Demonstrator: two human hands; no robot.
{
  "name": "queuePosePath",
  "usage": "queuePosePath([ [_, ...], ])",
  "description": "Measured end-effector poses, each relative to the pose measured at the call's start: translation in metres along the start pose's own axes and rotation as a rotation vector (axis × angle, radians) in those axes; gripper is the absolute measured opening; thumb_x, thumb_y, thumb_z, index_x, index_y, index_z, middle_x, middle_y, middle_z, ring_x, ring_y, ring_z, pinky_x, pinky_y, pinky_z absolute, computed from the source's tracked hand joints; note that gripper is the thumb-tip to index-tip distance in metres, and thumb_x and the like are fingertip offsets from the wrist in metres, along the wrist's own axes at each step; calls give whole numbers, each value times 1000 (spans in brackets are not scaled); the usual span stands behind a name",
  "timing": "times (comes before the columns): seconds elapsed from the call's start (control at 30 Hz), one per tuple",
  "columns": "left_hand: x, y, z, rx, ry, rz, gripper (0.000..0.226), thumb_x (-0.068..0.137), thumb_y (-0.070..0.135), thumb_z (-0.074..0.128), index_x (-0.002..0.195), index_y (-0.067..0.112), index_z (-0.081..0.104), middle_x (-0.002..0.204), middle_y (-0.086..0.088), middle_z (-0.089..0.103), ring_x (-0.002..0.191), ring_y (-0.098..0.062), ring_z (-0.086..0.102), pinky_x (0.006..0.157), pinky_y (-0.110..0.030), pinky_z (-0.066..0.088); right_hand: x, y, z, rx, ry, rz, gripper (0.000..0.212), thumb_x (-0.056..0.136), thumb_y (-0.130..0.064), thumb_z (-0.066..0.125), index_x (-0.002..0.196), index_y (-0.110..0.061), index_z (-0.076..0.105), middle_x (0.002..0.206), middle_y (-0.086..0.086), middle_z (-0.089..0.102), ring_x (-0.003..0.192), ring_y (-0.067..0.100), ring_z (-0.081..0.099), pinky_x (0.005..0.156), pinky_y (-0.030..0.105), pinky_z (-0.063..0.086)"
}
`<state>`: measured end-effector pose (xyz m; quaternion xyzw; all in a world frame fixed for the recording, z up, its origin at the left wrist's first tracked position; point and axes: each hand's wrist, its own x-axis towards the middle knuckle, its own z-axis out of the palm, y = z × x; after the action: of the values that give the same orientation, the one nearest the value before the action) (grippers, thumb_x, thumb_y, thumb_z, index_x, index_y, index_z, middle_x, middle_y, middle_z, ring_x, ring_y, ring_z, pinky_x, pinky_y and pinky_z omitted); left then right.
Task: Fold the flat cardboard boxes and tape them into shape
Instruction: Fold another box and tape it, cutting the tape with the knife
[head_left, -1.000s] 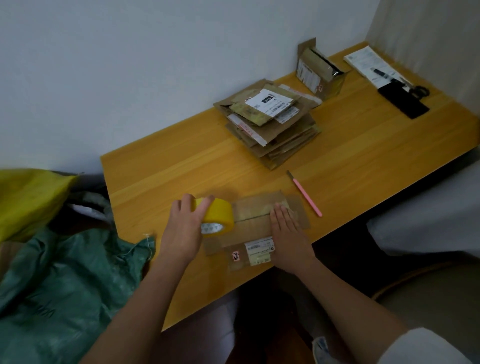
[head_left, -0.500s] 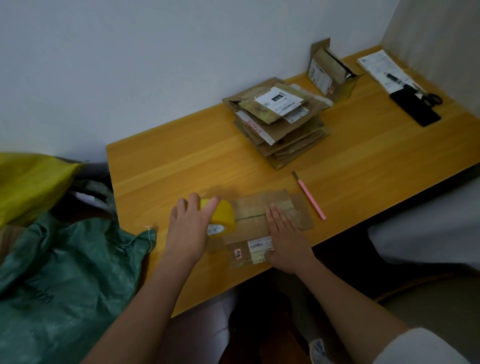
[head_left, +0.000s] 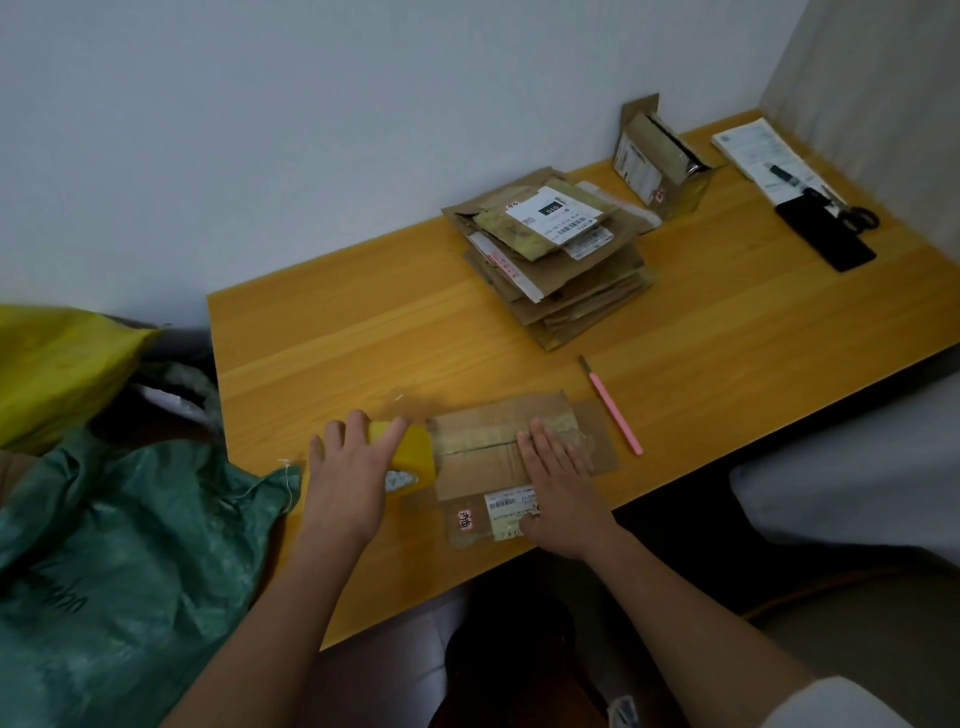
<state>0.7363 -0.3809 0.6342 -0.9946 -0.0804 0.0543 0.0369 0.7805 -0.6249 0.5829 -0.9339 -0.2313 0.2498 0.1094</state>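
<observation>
A small brown cardboard box (head_left: 478, 447) lies near the front edge of the wooden table (head_left: 363, 338), its top flaps closed with a strip of tape along the seam. My right hand (head_left: 558, 483) presses flat on the box's right half, fingers straight. My left hand (head_left: 348, 478) grips a yellow tape roll (head_left: 415, 457) at the box's left end. A white label (head_left: 506, 512) sits on the box's near side. A stack of flat cardboard boxes (head_left: 556, 254) rests farther back.
A pink utility knife (head_left: 613, 410) lies right of the box. An opened box (head_left: 660, 161) stands by the wall. Papers (head_left: 753, 150), a black phone (head_left: 826, 239) and scissors (head_left: 857, 215) are at the far right. Green (head_left: 114, 561) and yellow (head_left: 57, 364) bags sit left of the table.
The tape roll and my left hand stay at the box's left end; my right hand has shifted slightly along the box top. The camera has moved a little.
</observation>
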Motion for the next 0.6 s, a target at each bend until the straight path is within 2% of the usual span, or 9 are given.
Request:
queuePosePath([
  [0.27, 1, 6, 0, 54, -91, -22, 84, 82, -11, 52, 145, 37, 23, 130, -12, 32, 119, -34, 33, 106, -49, 34, 1, 5, 0, 10, -7, -10, 105, 85, -33, 56, 149, -17, -25, 151, -1, -40, 140, 13, -35, 112, 32, -21],
  [0.6, 0, -1, 15, 70, -157, 24, 81, 82, -6, 52, 146, 35, 23, 130, -11, 36, 119, -33, 39, 106, -42, 34, 0, -8, 2, -26, 53, 52, 99, 86, -16, 54, 152, -14, -20, 154, 1, -36, 142, 16, -32, 115, 35, -19],
])
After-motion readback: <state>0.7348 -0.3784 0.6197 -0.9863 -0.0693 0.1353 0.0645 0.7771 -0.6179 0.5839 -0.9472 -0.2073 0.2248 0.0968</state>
